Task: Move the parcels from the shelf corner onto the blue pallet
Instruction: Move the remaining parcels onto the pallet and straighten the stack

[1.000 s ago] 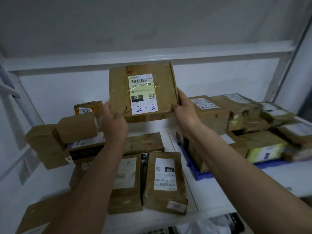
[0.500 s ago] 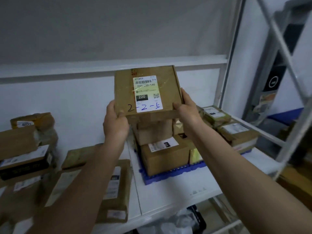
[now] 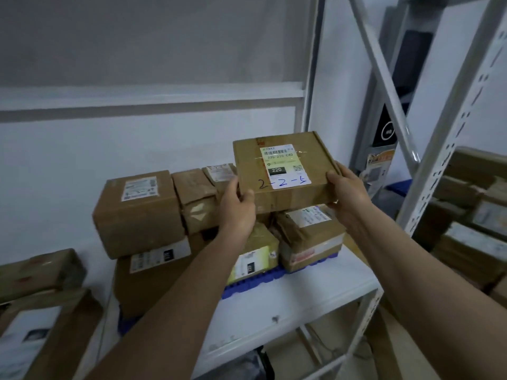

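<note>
Both hands, left hand (image 3: 238, 204) and right hand (image 3: 346, 190), gripped the flat labelled parcel (image 3: 284, 171) by its opposite ends, fingers curled round the edges, holding it level above the stacked boxes on the blue pallet (image 3: 255, 282), apparently for setting down.

Single head-worn view; looks forward and down, close over shelf (image 3: 288, 305).

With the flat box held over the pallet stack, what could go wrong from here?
1. The flat brown cardboard box marked 2-2-5, held by the left hand and right hand at its near corners only, might tip away.
2. The parcels below on the blue plastic pallet differ in height, so it may rock or slide once set down.
</note>
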### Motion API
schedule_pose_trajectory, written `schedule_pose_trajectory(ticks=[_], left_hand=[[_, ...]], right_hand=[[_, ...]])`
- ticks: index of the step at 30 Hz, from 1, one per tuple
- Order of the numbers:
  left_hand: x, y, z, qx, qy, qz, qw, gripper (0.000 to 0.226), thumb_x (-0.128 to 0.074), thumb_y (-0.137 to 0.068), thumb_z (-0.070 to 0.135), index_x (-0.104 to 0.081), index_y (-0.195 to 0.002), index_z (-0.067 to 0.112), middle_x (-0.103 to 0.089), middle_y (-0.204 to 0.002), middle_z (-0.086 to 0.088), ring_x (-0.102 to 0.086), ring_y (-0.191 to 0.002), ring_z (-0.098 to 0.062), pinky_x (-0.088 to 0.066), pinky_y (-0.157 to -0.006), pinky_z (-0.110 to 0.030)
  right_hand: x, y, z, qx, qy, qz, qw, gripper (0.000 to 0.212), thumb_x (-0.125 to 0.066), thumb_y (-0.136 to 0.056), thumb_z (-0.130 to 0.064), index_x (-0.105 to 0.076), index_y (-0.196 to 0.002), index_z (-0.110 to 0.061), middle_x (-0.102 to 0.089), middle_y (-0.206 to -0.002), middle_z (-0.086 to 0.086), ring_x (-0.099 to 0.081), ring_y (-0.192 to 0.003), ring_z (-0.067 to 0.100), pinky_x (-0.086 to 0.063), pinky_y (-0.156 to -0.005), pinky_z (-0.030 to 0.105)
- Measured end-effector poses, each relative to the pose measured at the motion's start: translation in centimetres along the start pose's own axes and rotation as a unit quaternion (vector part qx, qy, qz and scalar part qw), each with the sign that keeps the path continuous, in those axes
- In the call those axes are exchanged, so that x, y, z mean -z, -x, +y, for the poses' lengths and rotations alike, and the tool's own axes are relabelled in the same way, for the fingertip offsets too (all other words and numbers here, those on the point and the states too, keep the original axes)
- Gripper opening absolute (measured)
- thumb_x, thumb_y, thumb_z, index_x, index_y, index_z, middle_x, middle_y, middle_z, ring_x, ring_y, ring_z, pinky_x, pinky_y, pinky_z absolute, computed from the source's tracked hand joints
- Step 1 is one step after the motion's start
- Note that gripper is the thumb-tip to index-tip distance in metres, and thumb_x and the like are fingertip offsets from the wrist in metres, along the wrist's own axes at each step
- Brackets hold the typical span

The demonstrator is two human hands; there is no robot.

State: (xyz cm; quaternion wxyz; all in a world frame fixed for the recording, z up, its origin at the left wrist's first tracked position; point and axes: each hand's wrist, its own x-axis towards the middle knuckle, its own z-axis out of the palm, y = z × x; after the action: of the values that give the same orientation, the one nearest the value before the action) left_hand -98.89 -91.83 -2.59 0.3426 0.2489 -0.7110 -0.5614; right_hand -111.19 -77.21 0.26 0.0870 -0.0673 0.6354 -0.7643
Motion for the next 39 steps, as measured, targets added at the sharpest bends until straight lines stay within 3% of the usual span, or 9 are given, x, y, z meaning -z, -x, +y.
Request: schedule_pose_trajectory(ticks=[3, 5, 10, 14, 19, 25, 30, 36, 39], left_hand=[[-3.8, -1.2, -1.0, 0.015, -0.015, -0.014, 1.0, 0.043, -0.045, -0.099, 0.016, -0.043, -0.141, 0.022, -0.056, -0.133, 0.0, -0.054, -0.119, -0.02, -0.046, -0.101, -0.045], [-5.4, -2.3, -1.6, 0.013, -0.033, -0.024, 0.999, 0.044, -0.047, -0.099, 0.017, -0.042, -0.142, 0.021, -0.056, -0.134, -0.001, -0.055, -0.12, -0.02, -0.046, -0.1, -0.044], [-7.3, -6.5, -2.9, -0.03, -0.099, -0.055, 0.993, 0.048, -0.047, -0.099, 0.024, -0.038, -0.145, 0.017, -0.053, -0.138, -0.003, -0.051, -0.124, -0.019, -0.046, -0.101, -0.043], [-7.0, -10.7, -3.7, -0.097, -0.193, -0.04, 0.975, 0.044, -0.044, -0.1, 0.029, -0.045, -0.141, 0.014, -0.06, -0.126, -0.005, -0.058, -0.103, -0.016, -0.052, -0.081, -0.03], [-5.6, -15.2, -5.6, -0.173, -0.383, 0.023, 0.907, 0.037, -0.042, -0.099, 0.03, -0.057, -0.127, 0.011, -0.065, -0.114, -0.007, -0.057, -0.109, -0.027, -0.039, -0.103, -0.049], [-5.0, -16.9, -8.1, -0.105, -0.524, -0.063, 0.843, 0.049, -0.025, -0.098, 0.052, -0.048, -0.134, 0.027, -0.045, -0.144, -0.001, -0.035, -0.135, -0.028, -0.02, -0.114, -0.048], [-5.1, -17.1, -8.7, -0.094, -0.526, -0.049, 0.844, 0.059, -0.024, -0.095, 0.061, -0.047, -0.137, 0.025, -0.04, -0.149, -0.001, -0.03, -0.139, -0.024, -0.016, -0.116, -0.045], [-5.6, -17.2, -8.3, -0.08, -0.527, -0.036, 0.845, 0.062, -0.027, -0.093, 0.065, -0.045, -0.138, 0.026, -0.042, -0.147, -0.002, -0.032, -0.138, -0.025, -0.019, -0.115, -0.046], [-5.9, -17.0, -8.3, -0.067, -0.562, -0.042, 0.824, 0.078, -0.02, -0.083, 0.078, -0.039, -0.142, 0.029, -0.036, -0.151, -0.001, -0.027, -0.14, -0.025, -0.017, -0.115, -0.048]], right_hand=[[1.9, -3.3, 0.9, -0.029, -0.006, 0.022, 0.999, 0.036, -0.049, -0.097, -0.016, -0.054, -0.131, -0.023, -0.065, -0.111, 0.003, -0.063, -0.101, 0.024, -0.052, -0.092, 0.049], [2.7, -5.6, 1.4, -0.047, -0.014, 0.042, 0.998, 0.033, -0.052, -0.095, -0.016, -0.057, -0.127, -0.023, -0.064, -0.116, 0.008, -0.061, -0.11, 0.031, -0.049, -0.095, 0.054], [2.4, -10.5, 2.4, -0.095, -0.068, 0.089, 0.989, 0.032, -0.054, -0.094, -0.01, -0.06, -0.124, -0.021, -0.063, -0.112, 0.008, -0.064, -0.101, 0.029, -0.055, -0.087, 0.048], [0.2, -14.2, 2.5, -0.116, -0.064, 0.098, 0.986, 0.03, -0.052, -0.095, -0.013, -0.063, -0.121, -0.022, -0.062, -0.101, 0.006, -0.063, -0.093, 0.027, -0.057, -0.083, 0.048], [-2.1, -18.0, 3.3, -0.103, -0.038, 0.101, 0.989, 0.031, -0.052, -0.093, -0.006, -0.064, -0.12, -0.016, -0.061, -0.089, 0.005, -0.064, -0.097, 0.028, -0.055, -0.088, 0.045], [-3.9, -20.9, 5.3, -0.118, -0.005, 0.081, 0.99, 0.029, -0.054, -0.091, -0.003, -0.067, -0.116, -0.012, -0.063, -0.093, 0.006, -0.062, -0.097, 0.025, -0.053, -0.093, 0.04], [-4.6, -22.3, 6.8, -0.16, -0.02, 0.05, 0.986, 0.026, -0.055, -0.09, -0.003, -0.066, -0.113, -0.007, -0.059, -0.08, 0.005, -0.061, -0.095, 0.027, -0.051, -0.094, 0.045], [-4.5, -23.2, 7.1, -0.195, -0.024, 0.029, 0.98, 0.01, -0.06, -0.088, -0.011, -0.059, -0.097, -0.007, -0.06, -0.095, 0.009, -0.06, -0.105, 0.028, -0.051, -0.095, 0.046], [-4.1, -23.5, 7.5, -0.204, -0.01, 0.008, 0.979, 0.031, -0.06, -0.087, -0.02, -0.052, -0.115, -0.01, -0.06, -0.103, 0.009, -0.059, -0.102, 0.025, -0.053, -0.09, 0.04]])
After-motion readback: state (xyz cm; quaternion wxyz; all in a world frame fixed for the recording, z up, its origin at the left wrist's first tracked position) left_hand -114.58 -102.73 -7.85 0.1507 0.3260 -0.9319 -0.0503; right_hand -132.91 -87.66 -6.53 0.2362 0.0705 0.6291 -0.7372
